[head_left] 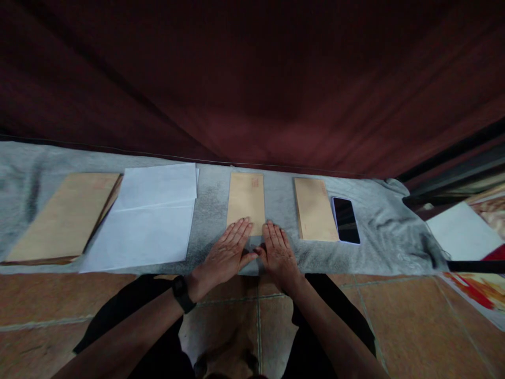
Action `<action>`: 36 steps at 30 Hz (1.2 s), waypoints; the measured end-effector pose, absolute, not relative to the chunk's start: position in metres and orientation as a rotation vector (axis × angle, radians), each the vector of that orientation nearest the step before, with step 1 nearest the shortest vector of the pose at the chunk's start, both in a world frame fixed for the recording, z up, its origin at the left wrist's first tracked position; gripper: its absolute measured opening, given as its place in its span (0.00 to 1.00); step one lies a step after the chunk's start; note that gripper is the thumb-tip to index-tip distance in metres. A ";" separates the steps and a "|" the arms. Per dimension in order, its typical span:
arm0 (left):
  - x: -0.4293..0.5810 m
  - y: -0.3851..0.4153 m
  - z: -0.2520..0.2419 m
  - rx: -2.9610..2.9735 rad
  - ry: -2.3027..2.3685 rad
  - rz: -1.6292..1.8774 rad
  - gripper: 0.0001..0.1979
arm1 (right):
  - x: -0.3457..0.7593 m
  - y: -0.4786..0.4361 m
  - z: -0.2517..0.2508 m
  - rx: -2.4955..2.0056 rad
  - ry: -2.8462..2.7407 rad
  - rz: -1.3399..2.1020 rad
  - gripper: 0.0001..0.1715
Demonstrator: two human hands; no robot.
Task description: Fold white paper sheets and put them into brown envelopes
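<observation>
A tan envelope (246,200) lies lengthwise on the grey cloth (213,195) in front of me. My left hand (226,252) lies flat with its fingers stretched out, the fingertips on the envelope's near left corner. My right hand (277,251) rests flat beside it, fingers out, at the envelope's near right corner. The two thumbs almost touch below the envelope. A black watch (182,293) is on my left wrist. Neither hand holds anything.
A second tan envelope (314,209) lies to the right, with a black phone (346,220) beside it. White paper sheets (152,217) and a stack of tan envelopes (65,217) lie to the left. A dark red curtain (252,79) hangs behind. Tiled floor (410,321) is below.
</observation>
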State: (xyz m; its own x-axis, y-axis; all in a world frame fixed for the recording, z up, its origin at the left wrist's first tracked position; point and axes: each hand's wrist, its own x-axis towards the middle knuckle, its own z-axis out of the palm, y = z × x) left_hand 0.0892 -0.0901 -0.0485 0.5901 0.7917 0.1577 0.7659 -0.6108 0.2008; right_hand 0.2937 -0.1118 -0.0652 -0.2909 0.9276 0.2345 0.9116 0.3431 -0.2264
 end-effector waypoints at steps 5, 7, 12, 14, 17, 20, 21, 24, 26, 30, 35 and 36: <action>0.093 -0.090 -0.051 2.716 1.421 0.374 0.37 | 0.290 -0.096 -0.056 -1.733 -2.168 0.148 0.31; 0.096 -0.088 -0.052 2.712 1.452 0.398 0.34 | 0.286 -0.088 -0.050 -1.783 -2.068 0.239 0.26; 0.107 -0.082 -0.053 2.657 1.521 0.410 0.31 | 0.284 -0.068 -0.043 -1.743 -1.773 0.516 0.16; 0.112 -0.081 -0.053 2.631 1.564 0.415 0.31 | 0.285 -0.061 -0.044 -1.672 -1.612 0.706 0.12; 0.119 -0.078 -0.053 2.591 1.627 0.426 0.32 | 0.283 -0.055 -0.046 -1.525 -1.302 1.059 0.10; 0.121 -0.073 -0.047 2.550 1.678 0.436 0.31 | 0.277 -0.055 -0.041 -1.401 -1.070 1.261 0.15; 0.121 -0.071 -0.043 2.534 1.694 0.448 0.30 | 0.275 -0.056 -0.039 -1.374 -1.039 1.285 0.17; 0.117 -0.063 -0.024 2.417 1.710 0.588 0.28 | 0.272 -0.058 -0.029 -1.293 -1.044 1.329 0.22; 0.114 -0.058 -0.012 2.189 1.658 0.814 0.26 | 0.275 -0.057 -0.025 -1.261 -1.040 1.331 0.24; 0.113 -0.047 -0.004 1.233 1.443 1.386 0.22 | 0.284 -0.051 -0.024 -1.284 -0.922 1.390 0.28; 0.124 -0.049 -0.011 0.638 1.149 1.471 0.26 | 0.279 -0.055 -0.026 -1.251 -0.882 1.650 0.32; 0.127 -0.052 -0.011 0.545 1.050 1.465 0.25 | 0.277 -0.056 -0.026 -1.234 -0.884 1.676 0.32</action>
